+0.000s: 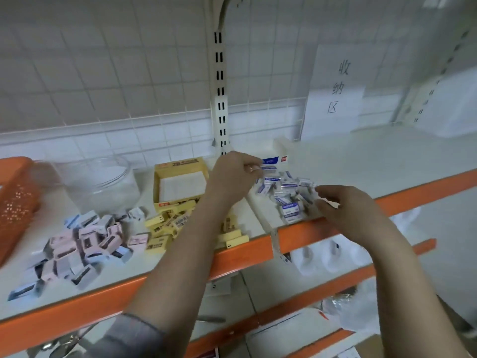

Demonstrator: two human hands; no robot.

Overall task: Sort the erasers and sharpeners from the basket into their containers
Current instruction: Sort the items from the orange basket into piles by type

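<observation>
Several white-and-blue erasers [286, 193] lie in a pile on the shelf right of centre. My left hand [236, 175] reaches over to the pile's far left edge and pinches one small white-and-blue eraser, close to the open blue-and-white box [273, 160]. At the pile's right edge, my right hand [343, 206] has its fingers curled around another white eraser. Yellow erasers [167, 224] lie in front of the yellow box [180, 166]. Pink and blue sharpeners [77, 241] are heaped at the left. The orange basket [15, 200] stands at the far left.
A clear round plastic jar [100, 182] stands behind the sharpeners. The shelf has an orange front rail [245, 251] and a white upright post [220, 104] at the back. A paper sign [335, 91] leans at the back right. Lower shelves hold bags and boxes.
</observation>
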